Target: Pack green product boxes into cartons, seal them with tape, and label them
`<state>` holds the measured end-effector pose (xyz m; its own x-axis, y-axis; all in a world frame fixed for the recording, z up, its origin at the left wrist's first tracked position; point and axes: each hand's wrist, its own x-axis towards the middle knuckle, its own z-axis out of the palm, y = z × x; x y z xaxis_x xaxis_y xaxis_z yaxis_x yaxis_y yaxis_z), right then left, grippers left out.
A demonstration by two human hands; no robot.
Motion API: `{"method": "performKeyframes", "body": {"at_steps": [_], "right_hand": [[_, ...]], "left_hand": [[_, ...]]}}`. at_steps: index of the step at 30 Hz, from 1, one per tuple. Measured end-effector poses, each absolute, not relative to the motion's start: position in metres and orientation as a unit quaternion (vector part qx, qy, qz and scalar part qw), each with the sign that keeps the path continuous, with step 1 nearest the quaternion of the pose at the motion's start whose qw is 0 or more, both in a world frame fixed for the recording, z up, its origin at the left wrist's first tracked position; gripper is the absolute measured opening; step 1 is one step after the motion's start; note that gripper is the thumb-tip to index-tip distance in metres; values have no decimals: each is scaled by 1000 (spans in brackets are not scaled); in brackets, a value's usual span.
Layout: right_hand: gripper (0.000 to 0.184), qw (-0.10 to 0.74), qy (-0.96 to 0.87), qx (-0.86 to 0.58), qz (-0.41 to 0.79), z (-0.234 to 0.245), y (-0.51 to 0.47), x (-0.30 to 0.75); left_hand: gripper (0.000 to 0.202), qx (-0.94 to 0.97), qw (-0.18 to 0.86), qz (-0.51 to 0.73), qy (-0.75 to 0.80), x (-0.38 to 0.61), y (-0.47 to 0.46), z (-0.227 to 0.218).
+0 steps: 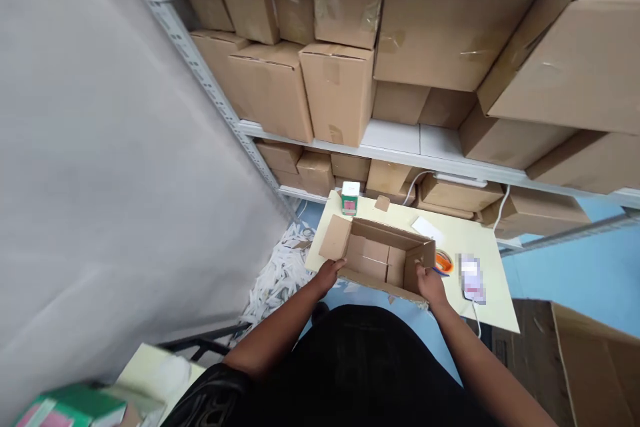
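Observation:
An open cardboard box [367, 257] is held at the near edge of a pale yellow table [493, 300], its inside facing up and bare. My left hand [329, 275] grips its near left corner, below a flap folded outward. At the right end, my right hand [429, 283] clasps the wall, fingers reaching over the rim. Just beyond that hand lies an orange roll of tape [443, 262]. Behind the box's left side stands a small green and white box [350, 198]. A phone [471, 278] with a white cable rests farther right.
Metal shelves [400, 140] stacked with cardboard boxes rise behind the table. A grey wall [125, 167] runs along the left. White paper scraps [275, 280] cover the floor beside it. A large open carton [595, 360] stands low at the right; a green package [75, 407] lies at lower left.

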<state>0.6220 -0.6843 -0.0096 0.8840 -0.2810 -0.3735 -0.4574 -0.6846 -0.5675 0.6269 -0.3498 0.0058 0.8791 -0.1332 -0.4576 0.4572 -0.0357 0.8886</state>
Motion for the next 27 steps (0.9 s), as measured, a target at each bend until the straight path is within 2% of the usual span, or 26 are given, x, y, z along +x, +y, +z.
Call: {"method": "performKeyframes", "body": {"at_steps": [6, 10, 15, 22, 27], "right_hand": [[64, 231, 52, -953, 190, -6, -715, 649], [70, 182, -40, -954, 236, 5, -732, 669], [74, 116, -135, -945, 274, 24, -700, 685], [75, 118, -252, -928, 246, 54, -619, 666], [71, 105, -310, -911, 251, 61, -571, 634]], "left_hand": [[68, 630, 746, -91, 194, 584, -389, 9], [70, 599, 746, -43, 288, 532, -413, 7], [73, 577, 747, 39, 330, 466, -416, 11], [72, 523, 792, 161, 270, 361, -396, 34], [54, 526, 775, 190, 293, 285, -372, 43]]}}
